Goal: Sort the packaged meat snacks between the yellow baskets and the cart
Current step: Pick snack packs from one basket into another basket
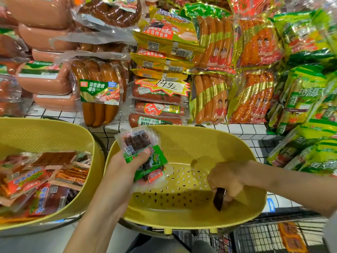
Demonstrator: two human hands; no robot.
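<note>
My left hand (124, 167) holds a small stack of green-labelled meat snack packs (144, 154) over the left rim of the right yellow basket (191, 147). Inside that basket, my right hand (228, 179) is shut on one dark snack pack (219, 198) near the perforated floor at the right. The rest of this basket's floor shows no packs. The left yellow basket (45, 136) holds several mixed red and green snack packs (36, 183). The wire cart (264, 238) sits low at the right, with an orange pack (291, 238) inside.
A tiled shelf behind the baskets is piled with sausage packs (98, 92), a stack of priced sausages (160, 99) and green bags (306, 99) at the right. The two baskets stand side by side on the shelf's front edge.
</note>
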